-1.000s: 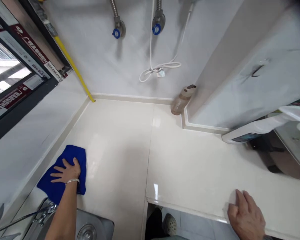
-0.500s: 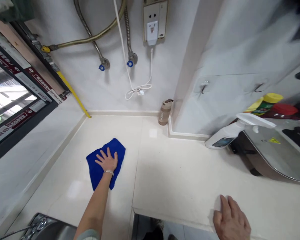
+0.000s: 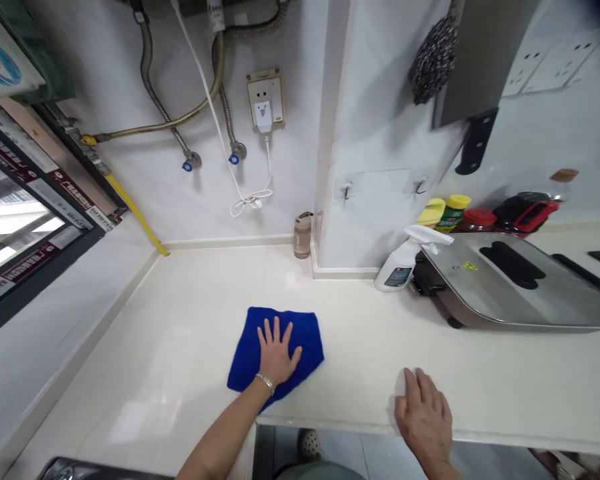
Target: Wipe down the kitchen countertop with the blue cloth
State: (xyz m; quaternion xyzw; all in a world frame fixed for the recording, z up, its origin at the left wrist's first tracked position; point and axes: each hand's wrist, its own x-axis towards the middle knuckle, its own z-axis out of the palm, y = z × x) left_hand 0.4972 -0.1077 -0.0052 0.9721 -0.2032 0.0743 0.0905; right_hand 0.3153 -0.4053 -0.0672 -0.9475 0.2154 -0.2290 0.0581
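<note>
Head view: left hand (image 3: 276, 361), fingers spread wide, lies flat on the blue cloth (image 3: 246, 355) near the front edge of the counter (image 3: 353, 360); right hand (image 3: 424, 415), fingers loosely extended, rests beside that edge. Even palm pressure should best keep the cloth unbunched.

Head camera: one view, forward and steeply down over the counter (image 3: 180, 320).
Viewpoint: above the counter's front edge, facing the rear wall (image 3: 290, 173). Near field: left hand (image 3: 277, 360), right hand (image 3: 425, 413), shoe (image 3: 309, 445). Lateral limits: window (image 3: 15, 220) at left, lidded pan (image 3: 510, 307) at right.
</note>
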